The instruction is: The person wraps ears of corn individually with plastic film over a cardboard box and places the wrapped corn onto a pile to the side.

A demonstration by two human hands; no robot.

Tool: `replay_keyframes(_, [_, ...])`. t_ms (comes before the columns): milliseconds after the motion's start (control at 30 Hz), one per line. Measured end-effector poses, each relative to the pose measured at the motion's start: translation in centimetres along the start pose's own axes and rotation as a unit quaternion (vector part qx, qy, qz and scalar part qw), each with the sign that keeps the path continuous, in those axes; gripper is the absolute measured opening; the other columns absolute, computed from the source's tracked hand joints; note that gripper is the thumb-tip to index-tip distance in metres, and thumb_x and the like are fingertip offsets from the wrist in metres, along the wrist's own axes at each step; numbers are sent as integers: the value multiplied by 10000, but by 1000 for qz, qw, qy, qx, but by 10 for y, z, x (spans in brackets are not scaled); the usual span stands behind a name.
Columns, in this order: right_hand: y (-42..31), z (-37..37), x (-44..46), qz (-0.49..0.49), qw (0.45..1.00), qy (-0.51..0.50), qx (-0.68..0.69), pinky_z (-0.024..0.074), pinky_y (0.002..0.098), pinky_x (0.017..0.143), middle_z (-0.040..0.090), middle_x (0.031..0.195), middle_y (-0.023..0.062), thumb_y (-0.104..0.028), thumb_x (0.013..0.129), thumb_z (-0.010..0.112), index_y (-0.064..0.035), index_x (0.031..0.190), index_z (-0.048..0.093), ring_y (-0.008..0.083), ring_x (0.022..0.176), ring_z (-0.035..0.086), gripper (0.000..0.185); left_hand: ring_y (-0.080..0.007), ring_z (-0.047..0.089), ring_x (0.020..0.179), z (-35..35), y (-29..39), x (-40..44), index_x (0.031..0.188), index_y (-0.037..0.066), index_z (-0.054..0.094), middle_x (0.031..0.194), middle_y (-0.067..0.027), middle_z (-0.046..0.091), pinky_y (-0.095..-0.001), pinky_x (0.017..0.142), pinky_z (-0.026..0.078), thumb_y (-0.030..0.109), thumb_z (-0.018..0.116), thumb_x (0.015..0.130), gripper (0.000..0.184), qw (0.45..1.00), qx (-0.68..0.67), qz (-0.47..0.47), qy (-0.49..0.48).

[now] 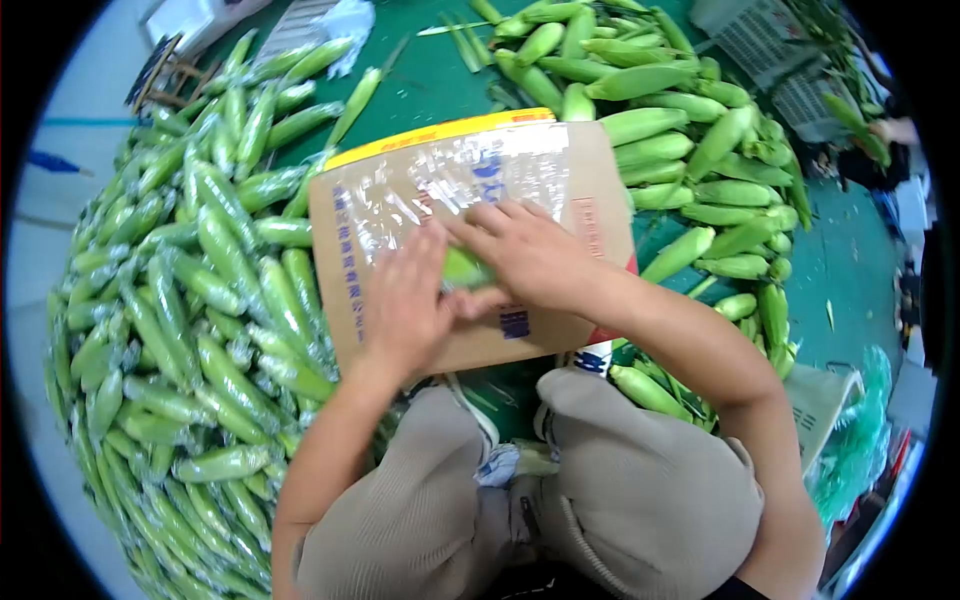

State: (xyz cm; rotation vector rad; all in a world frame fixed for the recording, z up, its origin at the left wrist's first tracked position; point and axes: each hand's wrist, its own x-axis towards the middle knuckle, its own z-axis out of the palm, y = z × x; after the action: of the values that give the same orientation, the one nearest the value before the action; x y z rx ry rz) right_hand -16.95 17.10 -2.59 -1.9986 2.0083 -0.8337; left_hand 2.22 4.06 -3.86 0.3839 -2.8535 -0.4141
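A green ear of corn (463,268) lies on a flattened cardboard box (400,335), partly covered by both hands. My left hand (405,295) presses along its left side, fingers together. From the right, my right hand (525,250) reaches over it, with its fingers curved around the ear. Clear plastic film (400,185) shines on the cardboard around and above the hands. A yellow strip (440,132) runs along the far edge of the box. The ear's lower part is hidden.
Film-wrapped corn (225,250) is heaped at the left. Unwrapped ears (650,150) are piled at the right on the green floor (850,270). Crates (755,45) stand at the top right, another crate (820,400) at the lower right. Another person's hand (895,130) shows at the far right.
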Motion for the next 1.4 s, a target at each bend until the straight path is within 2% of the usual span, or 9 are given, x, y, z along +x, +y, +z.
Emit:
replay_keyframes(133, [36, 7, 38, -16, 999, 42, -22, 458, 485, 1066, 610, 1253, 222, -641, 775, 760, 44, 1282, 607, 399, 1278, 559, 865, -448, 561, 1316, -20, -57, 111, 1330, 40, 668, 1362, -258, 652, -581, 1095, 413, 320, 558, 1021, 432, 970, 118, -158, -141])
replay_keyframes(167, [44, 9, 43, -36, 995, 30, -91, 445, 489, 1111, 600, 1348, 213, -569, 716, 844, 34, 1296, 607, 400, 1339, 534, 870, -455, 569, 1306, -11, -73, 113, 1290, 23, 694, 1369, -254, 653, -550, 1098, 426, 260, 607, 1000, 385, 974, 164, -93, 127])
replay_keyframes(267, [71, 9, 61, -22, 991, 18, -132, 511, 464, 1031, 593, 1359, 157, -393, 583, 946, -17, 1277, 619, 363, 1296, 555, 855, -427, 554, 1363, 8, -89, 87, 1410, 9, 620, 1421, -227, 636, -529, 1195, 353, 89, 611, 934, 483, 946, -259, -103, 164])
replay_keyframes(467, [39, -23, 72, 65, 987, -113, 92, 557, 481, 872, 705, 1088, 230, -400, 870, 768, 6, 996, 702, 436, 1006, 676, 430, -383, 572, 1337, 12, -22, 54, 1486, 42, 547, 1440, -169, 617, -571, 1180, 355, 159, 537, 998, 502, 951, 236, 77, 181])
replay_keyframes(633, [57, -23, 89, 81, 964, -232, 105, 565, 494, 818, 763, 995, 194, -507, 959, 649, -68, 1167, 734, 477, 884, 703, 493, -410, 644, 1115, -4, -38, 46, 1405, 69, 609, 1237, -188, 692, -533, 1051, 470, 177, 670, 898, 521, 995, 98, 27, -17])
replay_keyframes(900, [99, 93, 59, -110, 991, -42, 62, 129, 647, 1279, 387, 1694, 31, -611, 902, 677, -221, 1535, 552, 309, 1603, 239, 754, -449, 697, 1016, -64, 36, 65, 1299, 160, 672, 1095, -223, 742, -518, 888, 574, 223, 761, 732, 577, 933, -156, -57, -319])
replay_keyframes(1100, [57, 29, 47, -141, 979, -112, -100, 311, 545, 1233, 413, 1640, 162, -611, 935, 658, -57, 1530, 485, 353, 1519, 385, 831, -358, 681, 1014, -2, 57, -46, 1144, 68, 671, 1081, -167, 730, -458, 917, 539, 195, 810, 752, 435, 587, -371, 33, -719])
replay_keyframes(1300, [-67, -5, -64, 155, 749, -587, 265, 526, 501, 948, 677, 1189, 227, -504, 855, 831, -15, 1382, 516, 438, 1150, 653, 785, -321, 663, 1146, -48, 3, -69, 1522, 66, 500, 1173, -130, 714, -392, 988, 525, 191, 843, 757, 847, 751, -457, -30, -475])
replay_keyframes(1400, [-53, 26, -104, 190, 786, -388, 442, 540, 417, 944, 700, 1146, 182, -310, 831, 899, -38, 1375, 529, 327, 1114, 686, 712, -297, 700, 1182, -88, -29, -61, 1534, 60, 493, 1311, -146, 714, -380, 1013, 553, 199, 868, 798, 837, 794, -444, -118, -399])
